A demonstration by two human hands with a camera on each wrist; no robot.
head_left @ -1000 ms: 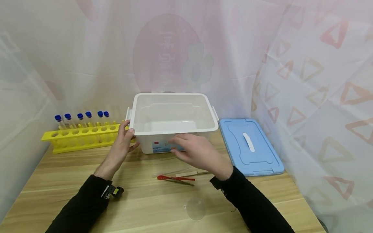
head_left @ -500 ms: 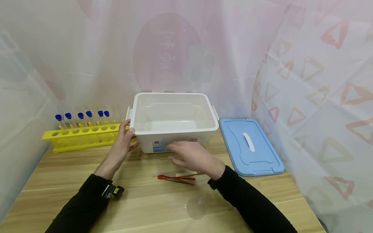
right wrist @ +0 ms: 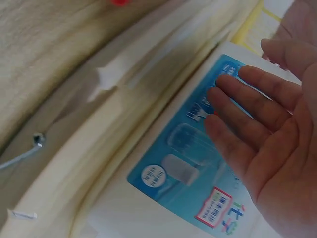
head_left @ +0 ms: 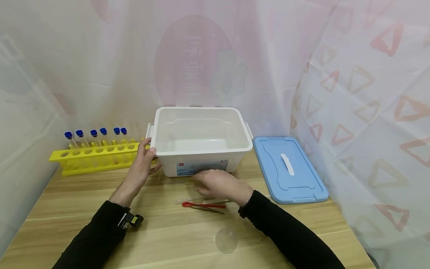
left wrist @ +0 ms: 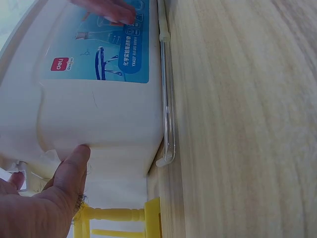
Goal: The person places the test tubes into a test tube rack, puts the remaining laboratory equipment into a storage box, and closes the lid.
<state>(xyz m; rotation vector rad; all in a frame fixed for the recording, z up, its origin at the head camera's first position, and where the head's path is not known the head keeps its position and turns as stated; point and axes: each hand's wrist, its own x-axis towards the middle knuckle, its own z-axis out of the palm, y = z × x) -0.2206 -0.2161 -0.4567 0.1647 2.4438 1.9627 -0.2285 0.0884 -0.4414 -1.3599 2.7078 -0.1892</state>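
A white plastic bin (head_left: 201, 149) with a blue printed label (head_left: 198, 166) stands at the back of the table. My left hand (head_left: 139, 168) rests against its front left corner, and one finger touches the wall in the left wrist view. My right hand (head_left: 220, 183) is low in front of the label, fingers loosely extended with nothing visible between them in the right wrist view. A clear glass-like rod or tube (left wrist: 168, 99) lies along the foot of the bin. Just below the right hand are a red spoon-like tool (head_left: 188, 204) and a thin metal tool (head_left: 215, 211).
A yellow rack (head_left: 100, 157) at the left holds several tubes with blue caps (head_left: 94, 132). The blue lid (head_left: 292, 172) with a white handle lies to the right of the bin. A clear round dish (head_left: 226, 241) lies near the front. Printed curtains (head_left: 198, 48) hang behind.
My right hand has come down and slightly left from over the label towards the foot of the bin, uncovering more of the label. My left hand stays at the corner.
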